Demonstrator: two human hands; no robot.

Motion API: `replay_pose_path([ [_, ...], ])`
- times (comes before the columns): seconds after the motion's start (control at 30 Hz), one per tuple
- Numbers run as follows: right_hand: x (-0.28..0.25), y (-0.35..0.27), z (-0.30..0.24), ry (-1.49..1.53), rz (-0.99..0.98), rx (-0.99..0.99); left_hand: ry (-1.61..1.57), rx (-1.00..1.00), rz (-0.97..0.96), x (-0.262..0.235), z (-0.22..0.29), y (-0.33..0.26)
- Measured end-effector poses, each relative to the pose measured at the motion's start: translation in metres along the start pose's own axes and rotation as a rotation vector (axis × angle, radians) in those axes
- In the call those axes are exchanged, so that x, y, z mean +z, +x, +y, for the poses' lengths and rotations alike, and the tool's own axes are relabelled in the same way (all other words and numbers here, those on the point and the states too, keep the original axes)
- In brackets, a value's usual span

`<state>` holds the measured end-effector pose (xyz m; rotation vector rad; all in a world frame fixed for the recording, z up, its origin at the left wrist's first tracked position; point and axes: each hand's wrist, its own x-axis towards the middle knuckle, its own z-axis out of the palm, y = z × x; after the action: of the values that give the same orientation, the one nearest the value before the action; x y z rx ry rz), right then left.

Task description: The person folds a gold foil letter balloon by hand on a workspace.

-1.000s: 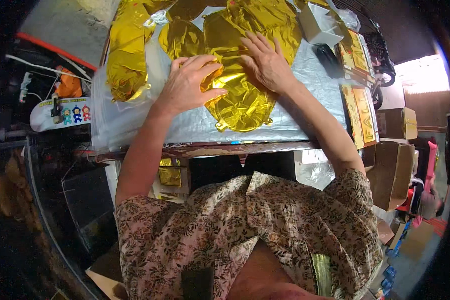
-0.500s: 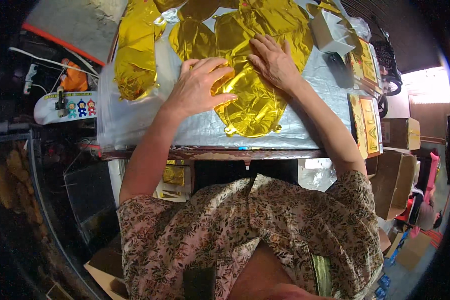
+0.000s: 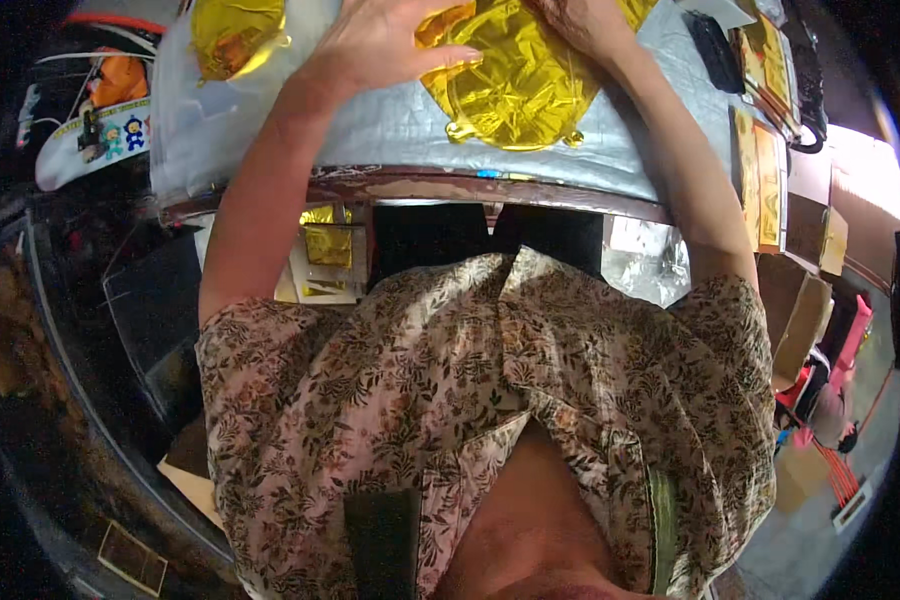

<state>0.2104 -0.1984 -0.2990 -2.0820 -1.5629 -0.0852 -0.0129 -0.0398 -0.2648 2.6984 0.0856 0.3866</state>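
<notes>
A flat, crinkled gold foil balloon (image 3: 520, 95) with small tabs at its lower corners lies on the silvery sheet covering the table; its far part is cut off by the upper edge. My left hand (image 3: 390, 40) rests at its left side, thumb stretched out over the foil and apart from the fingers. On the balloon's right side lies my right hand (image 3: 595, 28), its visible part flat and its fingertips out of view. Neither hand visibly grips the foil. Another gold foil piece (image 3: 238, 35) lies farther left, partly on clear plastic.
The worn table edge (image 3: 420, 187) runs before my body. At right are a dark object (image 3: 712, 50), printed yellow boxes (image 3: 760, 180) and an open cardboard box (image 3: 800, 310). A white board with cartoon figures (image 3: 95, 140) and cables lie at left. Gold foil packs (image 3: 328, 245) sit below the table.
The whole scene has shifted upward in view, so the fingertips and the balloon's far part are now cut off. Both hands keep about the same place on the foil.
</notes>
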Motion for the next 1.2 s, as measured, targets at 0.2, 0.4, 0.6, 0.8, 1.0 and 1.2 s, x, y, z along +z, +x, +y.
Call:
replay_pose_path([
  [0.2, -0.004, -0.003, -0.013, -0.104, -0.006, -0.011, 0.017, -0.023, -0.021, -0.003, 0.007, -0.008],
  [0.4, -0.007, -0.005, -0.011, -0.01, -0.009, 0.02, 0.038, -0.02, -0.041, -0.007, 0.013, -0.006],
  [0.6, -0.009, -0.003, -0.015, 0.029, -0.014, 0.028, 0.017, 0.02, -0.019, -0.01, 0.011, -0.007],
  [0.8, -0.008, 0.002, -0.011, 0.018, -0.035, 0.013, 0.11, 0.074, 0.017, -0.008, 0.007, -0.004],
  [1.0, 0.011, -0.008, 0.013, -0.13, 0.042, 0.007, 0.104, 0.198, 0.106, 0.02, -0.022, -0.001],
  [1.2, 0.004, -0.007, 0.001, -0.157, 0.141, -0.004, 0.067, 0.097, 0.097, -0.004, -0.007, -0.003],
])
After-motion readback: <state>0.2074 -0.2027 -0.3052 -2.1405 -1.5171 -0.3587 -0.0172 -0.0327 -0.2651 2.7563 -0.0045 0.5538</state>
